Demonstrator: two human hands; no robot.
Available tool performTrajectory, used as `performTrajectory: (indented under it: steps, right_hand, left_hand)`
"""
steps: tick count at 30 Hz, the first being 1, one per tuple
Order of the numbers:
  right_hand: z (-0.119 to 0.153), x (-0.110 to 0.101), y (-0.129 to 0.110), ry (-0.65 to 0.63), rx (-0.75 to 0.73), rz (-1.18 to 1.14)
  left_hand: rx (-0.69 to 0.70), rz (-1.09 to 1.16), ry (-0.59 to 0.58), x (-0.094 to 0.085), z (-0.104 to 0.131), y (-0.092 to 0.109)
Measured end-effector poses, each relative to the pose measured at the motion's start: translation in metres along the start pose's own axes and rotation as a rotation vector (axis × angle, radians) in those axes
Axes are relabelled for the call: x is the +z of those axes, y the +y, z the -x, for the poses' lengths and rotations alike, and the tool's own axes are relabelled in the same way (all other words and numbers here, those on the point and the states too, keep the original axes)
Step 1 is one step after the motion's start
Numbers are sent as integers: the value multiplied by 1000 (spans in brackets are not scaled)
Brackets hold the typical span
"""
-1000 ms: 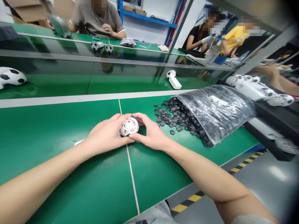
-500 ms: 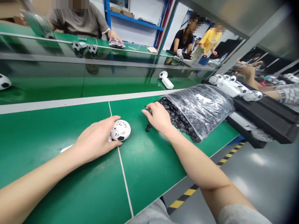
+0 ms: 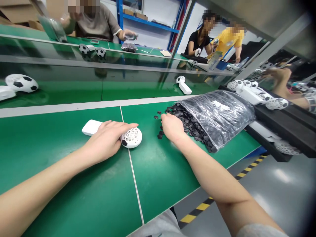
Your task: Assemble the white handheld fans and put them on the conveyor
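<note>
A white device with a round football-patterned head [image 3: 132, 137] and a white handle [image 3: 91, 127] lies on the green table. My left hand [image 3: 107, 138] is wrapped over it where head and handle meet, with the fingers along the head's upper side. My right hand [image 3: 172, 126] is closed at the left edge of a heap of small black pieces [image 3: 192, 125]; its fingertips are bent down and what they hold, if anything, is hidden. The heap spills from a clear plastic bag [image 3: 222, 115]. A few loose black pieces [image 3: 160, 134] lie beside my right hand.
Behind a pale rail, football-patterned devices lie on the green belt, at the left [image 3: 21, 83] and centre [image 3: 184, 86]. More devices [image 3: 261, 95] rest on black trays [image 3: 283, 121] at the right. Several people sit or stand across the line; a person's arm shows at the right.
The device has turned under my left hand, and its handle now shows. My right hand has closed its fingers. Another device has come into view on the belt at the left.
</note>
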State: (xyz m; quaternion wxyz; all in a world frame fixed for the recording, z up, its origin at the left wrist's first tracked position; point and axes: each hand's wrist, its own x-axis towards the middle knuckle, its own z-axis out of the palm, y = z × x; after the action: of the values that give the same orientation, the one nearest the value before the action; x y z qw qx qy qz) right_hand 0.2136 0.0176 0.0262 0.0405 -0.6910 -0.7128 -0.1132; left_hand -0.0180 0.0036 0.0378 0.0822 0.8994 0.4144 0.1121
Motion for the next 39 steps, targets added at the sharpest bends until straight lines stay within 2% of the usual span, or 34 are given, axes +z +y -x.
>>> performTrajectory:
  steps: [4, 6, 8, 11, 13, 17, 22, 25, 28, 31, 34, 39]
  right_hand:
    - [-1, 1, 1, 15, 15, -28]
    - [-2, 3, 1, 55, -17, -114]
    - [0, 4, -2, 67, -79, -425]
    - [8, -1, -11, -20, -208, -1099]
    - [17, -7, -18, -67, -336, -1297]
    - [30, -12, -30, -38, -538, -1191]
    - [35, -4, -41, 83, -526, -1128]
    - [34, -2, -43, 99, -509, -1163]
    - [30, 2, -43, 46, -435, -1239]
    - [26, 7, -43, -95, -347, -1366]
    - [27, 9, -45, -214, -334, -1421]
    - [31, 6, -47, -162, -379, -1350]
  left_hand:
    - [-21, 9, 6, 1, 1, -2]
    - [-11, 14, -16, 1, 0, -5]
    - [17, 22, -50, 2, 0, -9]
    - [23, 39, -65, 4, -2, -11]
    - [-2, 57, -47, 6, -2, -11]
    - [-30, 78, -6, 8, -3, -6]
    - [-41, 89, 47, 9, -3, 1]
    - [-41, 97, 75, 9, -4, 4]
    - [-57, 97, 77, 8, -4, 7]
    - [-87, 92, 77, 7, -3, 9]
    - [-91, 113, 75, 7, -3, 10]
    - [-84, 167, 93, 7, -3, 9]
